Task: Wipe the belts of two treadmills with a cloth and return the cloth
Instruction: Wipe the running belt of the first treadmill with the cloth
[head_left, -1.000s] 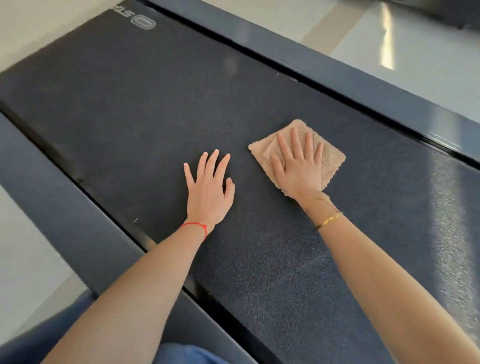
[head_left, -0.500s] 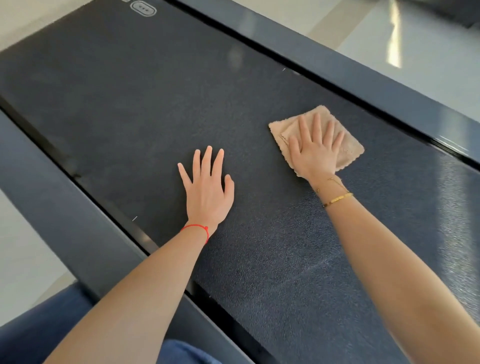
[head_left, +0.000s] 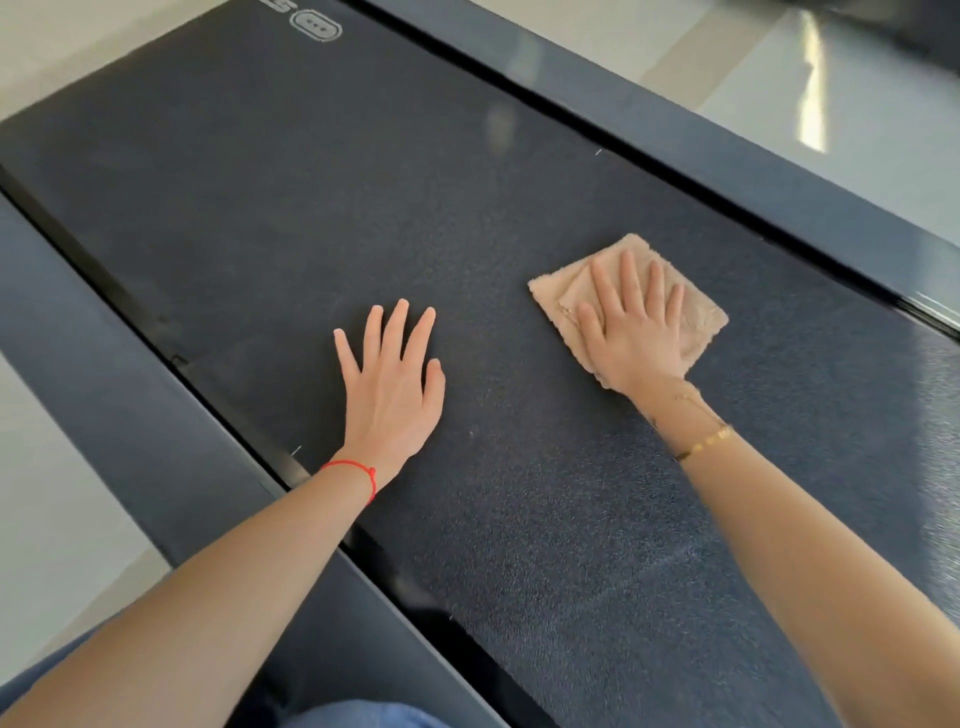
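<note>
The wide treadmill belt of dark charcoal rubber (head_left: 260, 208) carried a fine speckled grain that caught the light as pale grey flecks toward its near end. A small rounded white outline logo (head_left: 317, 26) was printed at its far end. The smooth side rails of dark slate-blue plastic (head_left: 119, 415) ran plain and unpatterned, edged by glossy black strips. The folded square cloth of fluffy tan-beige fabric (head_left: 696, 322) was one even colour. A thin red string bracelet (head_left: 358, 470) circled one wrist, and a slim gold chain bracelet (head_left: 706, 444) the other. The glossy floor tiles (head_left: 857, 130) were pale grey-white with bright reflections. Blue denim (head_left: 363, 717) showed at the bottom edge.
</note>
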